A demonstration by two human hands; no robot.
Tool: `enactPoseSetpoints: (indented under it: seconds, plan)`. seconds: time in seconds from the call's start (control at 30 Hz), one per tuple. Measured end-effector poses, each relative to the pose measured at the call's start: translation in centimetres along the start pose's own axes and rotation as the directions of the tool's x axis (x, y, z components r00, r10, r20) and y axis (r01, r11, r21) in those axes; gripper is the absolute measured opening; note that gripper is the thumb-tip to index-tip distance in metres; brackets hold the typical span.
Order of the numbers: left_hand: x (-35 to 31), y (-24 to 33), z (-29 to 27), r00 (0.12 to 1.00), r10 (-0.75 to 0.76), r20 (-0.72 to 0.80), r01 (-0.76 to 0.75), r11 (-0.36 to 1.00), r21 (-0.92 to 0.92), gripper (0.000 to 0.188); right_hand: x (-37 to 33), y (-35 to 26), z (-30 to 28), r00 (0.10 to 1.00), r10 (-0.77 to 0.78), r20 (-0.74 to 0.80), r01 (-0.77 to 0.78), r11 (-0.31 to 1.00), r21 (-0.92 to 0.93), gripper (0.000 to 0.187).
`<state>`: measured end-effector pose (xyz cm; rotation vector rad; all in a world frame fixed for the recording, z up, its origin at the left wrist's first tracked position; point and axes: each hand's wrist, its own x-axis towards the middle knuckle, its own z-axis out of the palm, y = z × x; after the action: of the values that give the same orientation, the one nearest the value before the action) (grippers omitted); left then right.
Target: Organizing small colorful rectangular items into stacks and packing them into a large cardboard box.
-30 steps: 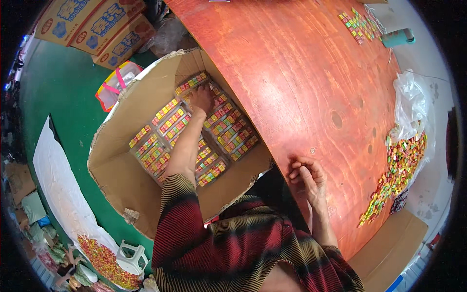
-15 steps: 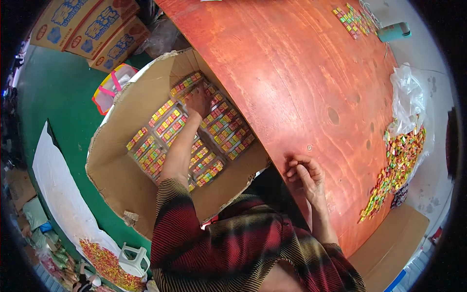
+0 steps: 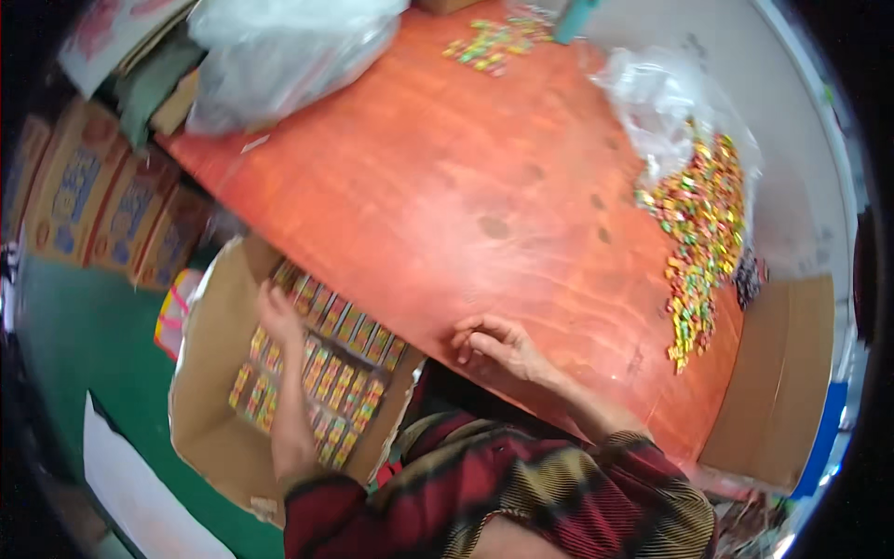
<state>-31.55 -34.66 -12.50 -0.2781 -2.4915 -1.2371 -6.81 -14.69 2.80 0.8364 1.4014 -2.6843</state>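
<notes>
My left hand (image 3: 281,319) is inside a large brown carton (image 3: 209,373), over rows of small packs (image 3: 321,373) in red, yellow and green wrappers. Its fingers look stretched out, somewhat blurred, and I see nothing held in them. The packs lie in neat rows that cover the carton's floor. My right hand (image 3: 498,343) is at the near edge of the red table (image 3: 400,214), its fingers loosely bent and apart with nothing between them.
A heap of small shiny wrapped pieces (image 3: 703,242) spills from a clear plastic bag (image 3: 652,102) at the table's right. More pieces (image 3: 494,45) lie at the far edge. Plastic sheeting (image 3: 289,56) covers the far left corner. Printed cartons (image 3: 84,196) stand on the green floor.
The view has swung, so the table shows more fully and the carton sits lower. My left hand has drawn back from among the packs to above them. My right hand stays by the table edge.
</notes>
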Motion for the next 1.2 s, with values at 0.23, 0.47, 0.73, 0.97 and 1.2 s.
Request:
enactPoseSetpoints:
  seconds: [0.23, 0.47, 0.73, 0.97, 1.2]
  plan:
    - [5.0, 13.9, -2.0, 0.851, 0.502, 0.154, -0.493, 0.865, -0.092, 0.024, 1.6, -6.9, -9.6, 0.894, -0.424, 0.149, 0.416, 0.656, -0.63, 0.025]
    - [10.5, 23.6, 11.2, 0.545, 0.73, 0.412, -0.793, 0.608, -0.028, 0.048, 12.5, -18.0, -15.6, 0.675, -0.737, 0.042, 0.493, 0.407, -0.769, 0.035]
    - [13.8, 30.6, 23.9, 0.464, 0.71, 0.529, -0.843, 0.537, 0.018, 0.059, 23.3, -26.6, -19.4, 0.443, -0.886, 0.136, 0.402, 0.061, -0.914, 0.041]
    - [15.2, 32.4, 29.2, 0.421, 0.693, 0.585, -0.822, 0.564, -0.076, 0.059, 31.5, -32.1, -21.0, 0.414, -0.899, 0.146, 0.29, -0.022, -0.957, 0.048]
    - [18.8, 33.5, 35.0, 0.419, 0.736, 0.532, -0.824, 0.555, -0.118, 0.063, 37.8, -33.4, -23.5, 0.419, -0.9, 0.117, 0.04, -0.111, -0.993, 0.042]
